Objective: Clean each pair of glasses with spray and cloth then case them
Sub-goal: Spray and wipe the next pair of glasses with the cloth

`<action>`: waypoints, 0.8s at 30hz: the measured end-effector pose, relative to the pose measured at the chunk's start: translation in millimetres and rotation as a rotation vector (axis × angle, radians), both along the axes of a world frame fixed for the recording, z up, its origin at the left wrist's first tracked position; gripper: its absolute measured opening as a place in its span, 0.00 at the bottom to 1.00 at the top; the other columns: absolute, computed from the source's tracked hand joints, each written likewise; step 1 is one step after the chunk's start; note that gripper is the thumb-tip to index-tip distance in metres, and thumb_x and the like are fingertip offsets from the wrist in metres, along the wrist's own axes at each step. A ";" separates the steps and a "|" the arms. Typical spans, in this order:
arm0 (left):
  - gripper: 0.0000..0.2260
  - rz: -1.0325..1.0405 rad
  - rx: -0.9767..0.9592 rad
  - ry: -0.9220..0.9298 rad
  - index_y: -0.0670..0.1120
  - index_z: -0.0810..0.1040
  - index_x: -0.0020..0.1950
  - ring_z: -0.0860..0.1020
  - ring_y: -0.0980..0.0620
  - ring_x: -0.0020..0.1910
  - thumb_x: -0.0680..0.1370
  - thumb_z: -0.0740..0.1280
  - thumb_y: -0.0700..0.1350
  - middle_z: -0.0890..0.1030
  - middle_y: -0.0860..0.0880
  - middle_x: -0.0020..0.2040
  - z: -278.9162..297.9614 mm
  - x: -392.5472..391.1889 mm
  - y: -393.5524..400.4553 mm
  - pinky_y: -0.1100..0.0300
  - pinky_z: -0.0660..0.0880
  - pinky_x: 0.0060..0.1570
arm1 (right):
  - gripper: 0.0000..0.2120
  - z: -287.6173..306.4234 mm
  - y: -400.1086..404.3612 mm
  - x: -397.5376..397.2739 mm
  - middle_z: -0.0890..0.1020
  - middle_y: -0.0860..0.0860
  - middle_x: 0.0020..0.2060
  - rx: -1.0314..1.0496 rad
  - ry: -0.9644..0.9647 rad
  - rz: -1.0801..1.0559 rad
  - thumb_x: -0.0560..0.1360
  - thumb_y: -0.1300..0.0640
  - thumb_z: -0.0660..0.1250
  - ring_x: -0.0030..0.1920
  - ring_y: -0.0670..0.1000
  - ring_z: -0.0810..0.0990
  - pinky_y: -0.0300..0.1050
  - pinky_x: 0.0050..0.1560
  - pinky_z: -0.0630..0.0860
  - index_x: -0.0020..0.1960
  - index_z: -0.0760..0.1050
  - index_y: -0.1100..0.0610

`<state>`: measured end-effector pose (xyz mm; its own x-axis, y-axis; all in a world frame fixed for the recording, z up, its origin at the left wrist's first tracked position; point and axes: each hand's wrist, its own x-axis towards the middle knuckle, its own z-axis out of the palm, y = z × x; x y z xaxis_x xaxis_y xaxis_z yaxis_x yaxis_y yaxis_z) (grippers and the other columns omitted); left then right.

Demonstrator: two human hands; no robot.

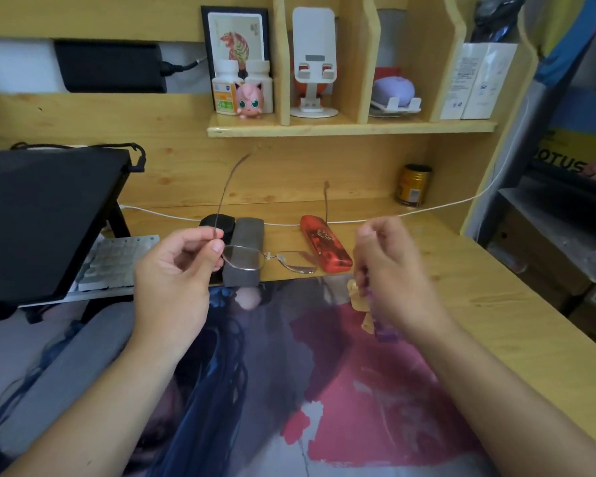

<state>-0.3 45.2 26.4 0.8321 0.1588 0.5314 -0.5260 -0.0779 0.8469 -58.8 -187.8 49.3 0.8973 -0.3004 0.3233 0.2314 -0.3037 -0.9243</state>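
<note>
wooden desk [461,270] | wooden shelf [351,127] with dividers | dim indoor light

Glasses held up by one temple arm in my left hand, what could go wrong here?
The left hand pinches the glasses by one thin temple only, so the hinge may twist or bend. The right hand, blurred, grips a purple item; if that is the spray, mist could reach the keyboard nearby.

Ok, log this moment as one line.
left hand: pinches glasses at temple hinge | right hand: grips purple spray bottle | cases: grey, red, shut on desk
</note>
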 end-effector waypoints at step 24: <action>0.09 0.104 0.098 -0.259 0.49 0.79 0.53 0.80 0.49 0.43 0.81 0.67 0.35 0.81 0.38 0.49 5.4 -9.6 6.8 0.61 0.77 0.50 | 0.04 -9.5 4.8 1.6 0.77 0.54 0.31 0.510 0.034 0.127 0.81 0.61 0.65 0.28 0.48 0.76 0.42 0.30 0.74 0.47 0.76 0.56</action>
